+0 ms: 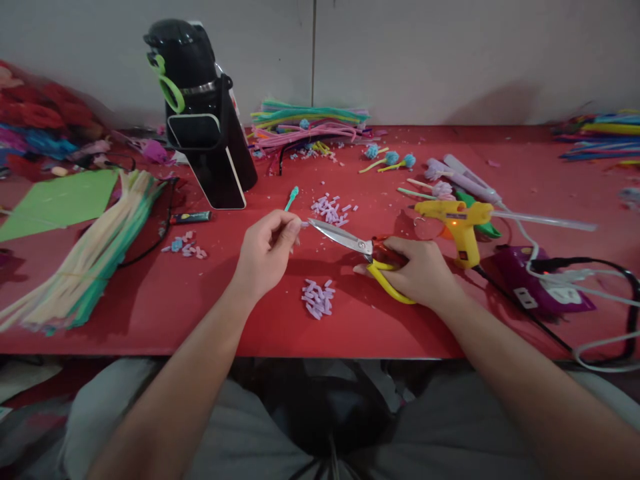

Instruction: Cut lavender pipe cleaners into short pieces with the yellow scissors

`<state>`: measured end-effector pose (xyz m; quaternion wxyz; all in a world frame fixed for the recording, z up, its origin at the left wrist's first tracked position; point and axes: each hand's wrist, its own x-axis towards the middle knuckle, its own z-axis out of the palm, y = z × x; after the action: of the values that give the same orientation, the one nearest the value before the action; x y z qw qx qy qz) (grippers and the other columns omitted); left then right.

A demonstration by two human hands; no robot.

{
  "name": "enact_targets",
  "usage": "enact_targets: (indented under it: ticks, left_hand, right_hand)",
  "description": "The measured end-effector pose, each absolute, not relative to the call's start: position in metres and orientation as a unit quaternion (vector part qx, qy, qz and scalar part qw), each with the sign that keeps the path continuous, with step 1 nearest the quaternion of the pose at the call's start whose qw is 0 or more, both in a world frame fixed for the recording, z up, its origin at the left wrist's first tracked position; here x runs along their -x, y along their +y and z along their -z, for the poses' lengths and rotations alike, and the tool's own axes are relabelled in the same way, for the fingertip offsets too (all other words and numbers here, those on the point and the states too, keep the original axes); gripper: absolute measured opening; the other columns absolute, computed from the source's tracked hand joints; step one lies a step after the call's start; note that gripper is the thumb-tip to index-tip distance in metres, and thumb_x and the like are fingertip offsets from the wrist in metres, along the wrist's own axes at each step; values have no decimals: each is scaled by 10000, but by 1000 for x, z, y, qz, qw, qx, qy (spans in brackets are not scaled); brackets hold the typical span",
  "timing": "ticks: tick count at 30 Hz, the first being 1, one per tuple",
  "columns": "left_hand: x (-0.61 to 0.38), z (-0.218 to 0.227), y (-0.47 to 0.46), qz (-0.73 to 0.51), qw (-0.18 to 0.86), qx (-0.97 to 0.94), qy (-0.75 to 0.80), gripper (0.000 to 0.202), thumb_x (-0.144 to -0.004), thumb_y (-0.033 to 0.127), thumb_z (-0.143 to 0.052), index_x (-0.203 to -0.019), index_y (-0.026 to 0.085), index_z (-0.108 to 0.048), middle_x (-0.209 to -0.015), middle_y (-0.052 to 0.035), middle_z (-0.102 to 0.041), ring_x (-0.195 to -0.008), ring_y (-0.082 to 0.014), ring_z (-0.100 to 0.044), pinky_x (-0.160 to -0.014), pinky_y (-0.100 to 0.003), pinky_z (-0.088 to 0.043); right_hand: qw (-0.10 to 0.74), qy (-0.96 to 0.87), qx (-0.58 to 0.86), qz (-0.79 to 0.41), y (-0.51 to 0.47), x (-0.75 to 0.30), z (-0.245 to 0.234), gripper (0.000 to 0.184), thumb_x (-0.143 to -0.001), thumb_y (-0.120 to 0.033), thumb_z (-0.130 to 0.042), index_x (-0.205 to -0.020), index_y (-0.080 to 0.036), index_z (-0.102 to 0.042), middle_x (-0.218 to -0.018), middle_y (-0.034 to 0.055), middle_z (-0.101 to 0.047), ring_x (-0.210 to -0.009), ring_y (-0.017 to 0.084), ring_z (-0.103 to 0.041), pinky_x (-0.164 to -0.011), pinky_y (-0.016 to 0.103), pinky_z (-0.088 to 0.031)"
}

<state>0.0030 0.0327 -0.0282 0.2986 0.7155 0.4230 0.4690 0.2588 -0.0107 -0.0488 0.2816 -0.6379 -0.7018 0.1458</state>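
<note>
My right hand (pixel 420 270) grips a pair of scissors (pixel 345 240) with yellow and red handles, blades pointing left. Thumb and fingertips of my left hand (pixel 267 250) pinch a small lilac piece (pixel 305 225), which looks like a cut bit of pipe cleaner. The blade tips are right beside this piece; whether they touch it I cannot tell. Below the hands lies a small heap of cut lilac pieces (pixel 317 298), and behind the scissors a second scatter of lilac bits (pixel 331 210). A teal stem with a thicker tip (pixel 292 195) lies behind my left hand.
A black bottle (pixel 200 113) with a phone stands at the back left. Bundled pipe cleaners (pixel 95 250) lie at left, more (pixel 310 120) along the wall. To the right are a yellow glue gun (pixel 457 223), a purple power box (pixel 545 283) and loose cables.
</note>
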Motion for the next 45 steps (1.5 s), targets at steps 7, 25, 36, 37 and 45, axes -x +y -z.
enact_targets:
  ticks: [7,25,36,37,45]
  left_hand:
    - [-3,28,33,-471,297,-717,419,171,-949,261,-559,-817,167,-615,-643,12,-573,-559,-76,-525,-524,-177,-420]
    - [-1,31,35,-484,299,-714,408,168,-943,304,-588,-847,176,-639,-654,8,-585,-559,-83,-532,-524,-192,-424]
    - [-1,31,35,-483,273,-725,408,171,-938,313,-596,-842,179,-641,-674,7,-596,-578,-89,-549,-548,-200,-442]
    - [-1,31,35,-482,274,-724,409,171,-937,314,-596,-843,178,-642,-677,6,-599,-579,-90,-551,-547,-200,-443]
    - [-2,30,34,-478,276,-724,415,176,-934,322,-594,-836,184,-644,-672,3,-602,-577,-97,-554,-543,-207,-444]
  right_hand:
    - [277,-706,636,-145,-9,-260,51,588,-657,-740,-672,-590,-207,-433,-543,-32,-367,-556,112,-311,-514,271,-270]
    - [289,-704,633,-139,-10,-259,49,608,-654,-736,-676,-573,-213,-377,-511,-43,-342,-513,93,-279,-487,274,-222]
    - [287,-711,626,-142,-9,-260,48,615,-654,-736,-685,-571,-209,-378,-528,-46,-324,-533,98,-264,-487,281,-218]
    - [287,-711,627,-141,-9,-260,48,623,-651,-743,-684,-571,-209,-374,-530,-46,-324,-537,98,-263,-488,282,-219]
    - [275,-708,632,-151,-8,-260,47,632,-637,-781,-670,-572,-202,-423,-532,-37,-344,-543,103,-280,-481,272,-252]
